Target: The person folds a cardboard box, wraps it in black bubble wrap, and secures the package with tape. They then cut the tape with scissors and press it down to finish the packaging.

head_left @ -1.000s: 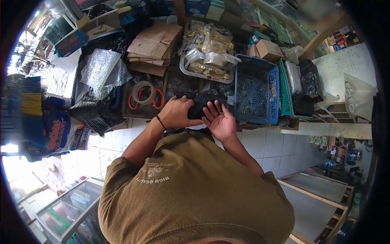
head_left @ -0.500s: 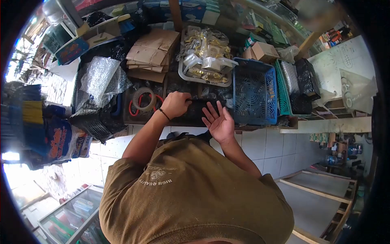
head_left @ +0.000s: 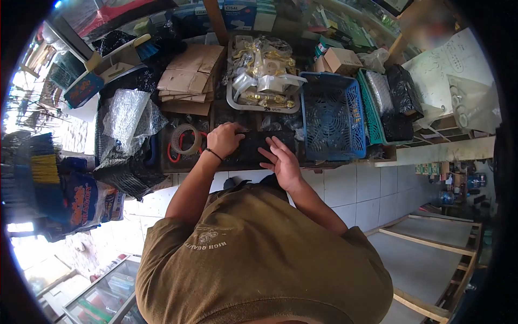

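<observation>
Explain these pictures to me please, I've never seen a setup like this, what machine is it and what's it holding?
There's no machine: these are a person's bare hands. Every picture comes from one camera worn on the person's head, looking forward and down, so the brown shirt fills the lower part.

On the dark table sit bubble wrap, folded cardboard, a tape roll, a white tray heaped with gold-coloured parts and a blue basket.

The left hand is at one end of a dark item; whether it grips it is hard to tell. The right hand is open near the other end, apparently holding nothing.
</observation>
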Action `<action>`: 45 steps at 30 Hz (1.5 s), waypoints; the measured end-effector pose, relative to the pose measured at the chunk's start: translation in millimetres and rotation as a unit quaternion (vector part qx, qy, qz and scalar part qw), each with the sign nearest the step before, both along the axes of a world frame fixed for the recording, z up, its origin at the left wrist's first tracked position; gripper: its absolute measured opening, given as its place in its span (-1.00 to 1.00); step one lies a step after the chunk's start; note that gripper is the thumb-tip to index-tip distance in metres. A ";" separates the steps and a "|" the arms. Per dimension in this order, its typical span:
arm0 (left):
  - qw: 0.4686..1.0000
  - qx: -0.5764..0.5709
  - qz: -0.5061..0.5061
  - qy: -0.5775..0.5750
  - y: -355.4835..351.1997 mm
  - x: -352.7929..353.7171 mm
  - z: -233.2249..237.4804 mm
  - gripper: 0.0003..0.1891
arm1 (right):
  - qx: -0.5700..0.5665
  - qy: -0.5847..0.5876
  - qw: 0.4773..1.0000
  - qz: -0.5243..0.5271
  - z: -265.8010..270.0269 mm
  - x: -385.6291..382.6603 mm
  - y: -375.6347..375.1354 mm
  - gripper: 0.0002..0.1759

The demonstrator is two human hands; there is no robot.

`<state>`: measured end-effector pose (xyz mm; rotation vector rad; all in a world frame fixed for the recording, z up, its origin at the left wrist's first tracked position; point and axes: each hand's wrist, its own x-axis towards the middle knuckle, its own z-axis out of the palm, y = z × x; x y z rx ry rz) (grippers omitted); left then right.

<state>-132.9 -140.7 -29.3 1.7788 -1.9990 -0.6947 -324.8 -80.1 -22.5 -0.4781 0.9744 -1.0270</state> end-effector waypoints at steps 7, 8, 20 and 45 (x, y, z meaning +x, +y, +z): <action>0.998 -0.020 0.016 0.049 5.7 6.5 -22.1 -0.74 | -0.258 0.525 0.802 0.122 23.3 -19.0 -34.1 -0.35; 0.997 -0.006 0.029 0.076 6.1 5.3 -23.9 -0.74 | -0.407 0.701 0.584 0.055 23.8 -20.4 -37.1 -0.36; 0.973 -0.074 0.105 0.191 25.0 2.8 4.7 -0.80 | -0.315 0.512 0.791 0.118 8.1 -37.8 -50.8 -0.47; 0.975 -0.200 -0.016 0.092 53.9 8.8 -12.3 -0.85 | -0.363 0.615 0.699 0.041 -31.7 -36.7 -32.1 -0.48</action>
